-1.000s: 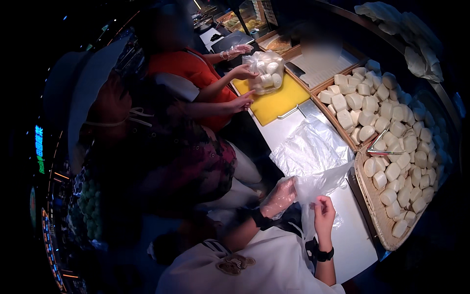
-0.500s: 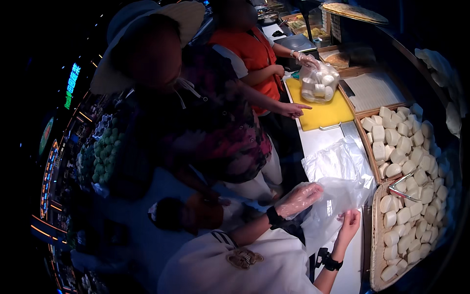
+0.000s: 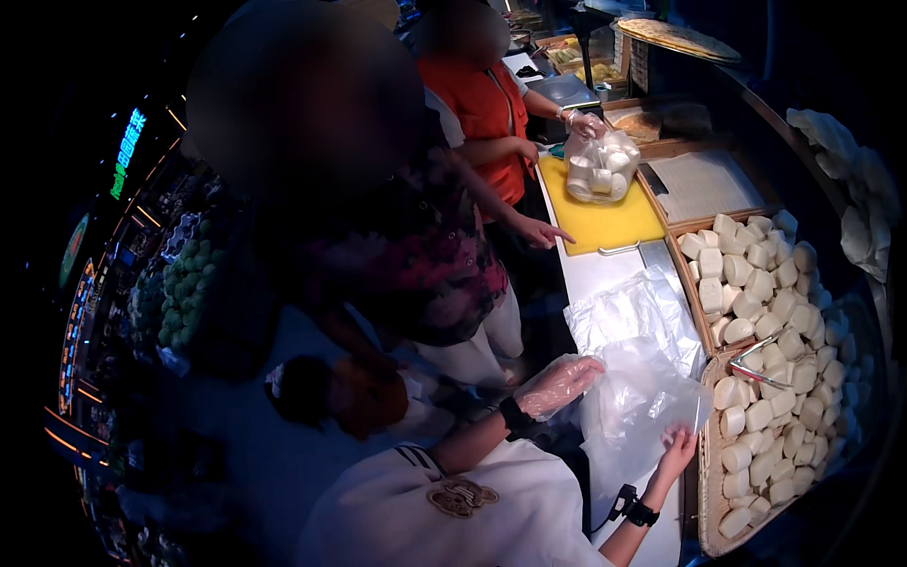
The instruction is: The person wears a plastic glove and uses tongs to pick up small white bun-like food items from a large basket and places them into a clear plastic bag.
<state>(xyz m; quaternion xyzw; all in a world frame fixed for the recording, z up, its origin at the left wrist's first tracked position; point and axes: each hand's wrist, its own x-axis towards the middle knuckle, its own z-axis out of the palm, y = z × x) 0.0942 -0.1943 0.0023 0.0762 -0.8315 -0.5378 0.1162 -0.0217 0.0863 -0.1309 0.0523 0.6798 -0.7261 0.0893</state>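
A thin clear plastic bag (image 3: 625,402) is stretched between my hands over the white counter. My left hand (image 3: 564,386), in a clear disposable glove, has its fingers closed at the bag's left edge. My bare right hand (image 3: 676,454) pinches the bag's lower right side, its fingertips partly seen through the film. Just beyond lies a pile of plastic bags (image 3: 624,312) on the counter. To the right of my right hand, white steamed buns (image 3: 761,439) fill a woven tray (image 3: 710,501). Metal tongs (image 3: 761,369) with a red part lie on the buns.
A co-worker in an orange vest (image 3: 480,113) holds a bag of buns (image 3: 603,165) on a yellow cutting board (image 3: 605,222). Another person's hand (image 3: 540,231) points toward the board. More buns fill a wooden tray (image 3: 688,283). A child (image 3: 368,397) stands at my left.
My right hand has shifted to the bag's edge, and the bag is spread a little wider. The whole view has moved slightly. The other person's pointing hand stays by the board.
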